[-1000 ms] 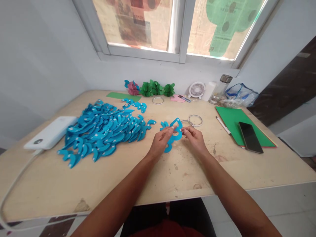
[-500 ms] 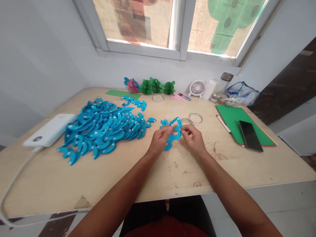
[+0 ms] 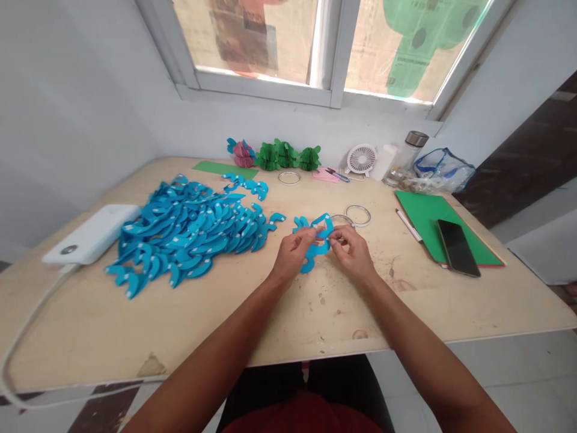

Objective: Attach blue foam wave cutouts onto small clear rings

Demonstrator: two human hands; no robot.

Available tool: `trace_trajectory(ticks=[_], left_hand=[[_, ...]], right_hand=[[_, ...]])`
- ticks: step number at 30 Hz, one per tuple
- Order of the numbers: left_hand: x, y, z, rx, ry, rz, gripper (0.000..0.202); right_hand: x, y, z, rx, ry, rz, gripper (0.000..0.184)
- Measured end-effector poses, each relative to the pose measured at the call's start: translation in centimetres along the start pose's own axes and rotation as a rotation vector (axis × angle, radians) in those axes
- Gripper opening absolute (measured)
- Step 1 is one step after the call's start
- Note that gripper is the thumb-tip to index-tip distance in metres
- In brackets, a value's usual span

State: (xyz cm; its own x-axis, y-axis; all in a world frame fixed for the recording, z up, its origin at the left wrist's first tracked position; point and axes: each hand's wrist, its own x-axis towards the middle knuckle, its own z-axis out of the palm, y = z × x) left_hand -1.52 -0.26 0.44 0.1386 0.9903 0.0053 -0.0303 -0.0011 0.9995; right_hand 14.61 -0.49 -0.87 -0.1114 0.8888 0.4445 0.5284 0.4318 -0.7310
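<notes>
Between my hands, a little above the table, is a curvy blue paper cutout (image 3: 321, 248) with small white patches on it. My left hand (image 3: 295, 249) is closed, pinching the cutout's left side between thumb and fingers. On its right edge, my right hand (image 3: 351, 246) grips the same cutout with curled fingers and thumb. Part of the cutout is hidden behind my fingers. Two rolls of tape (image 3: 357, 215) lie just past my right hand, one partly covered by it. To the left spreads a large pile of similar blue paper cutouts (image 3: 193, 225) with white patches.
A white power bank (image 3: 92, 234) with a cable lies at left. Along the wall stand green paper figures (image 3: 285, 156), a small fan (image 3: 361, 160) and a glass bottle (image 3: 408, 157). At right, a phone (image 3: 457, 248) rests on green sheets (image 3: 424, 219) beside a pen (image 3: 408, 225).
My right fingers have shifted slightly on the cutout's right edge, closing in against it. Both hands stay in about the same place; the view has tilted a little.
</notes>
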Motion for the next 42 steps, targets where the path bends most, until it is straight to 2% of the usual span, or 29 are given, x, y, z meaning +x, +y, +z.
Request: trace_trajectory(ticks=[21,33,42], left_hand=[[-0.06,-0.21,0.19,0.01,0.02,0.021,0.053],[-0.07,-0.2,0.13,0.014,0.01,-0.021,0.056],[0.2,-0.62,0.4,-0.013,0.032,-0.002,0.051]], right_hand=[[-0.22,0.0,0.3,-0.129,-0.003,-0.022,0.009],[-0.27,-0.17,0.24,-0.204,-0.014,-0.07,0.009],[-0.41,-0.14,0.48,-0.293,0.0,-0.097,0.011]])
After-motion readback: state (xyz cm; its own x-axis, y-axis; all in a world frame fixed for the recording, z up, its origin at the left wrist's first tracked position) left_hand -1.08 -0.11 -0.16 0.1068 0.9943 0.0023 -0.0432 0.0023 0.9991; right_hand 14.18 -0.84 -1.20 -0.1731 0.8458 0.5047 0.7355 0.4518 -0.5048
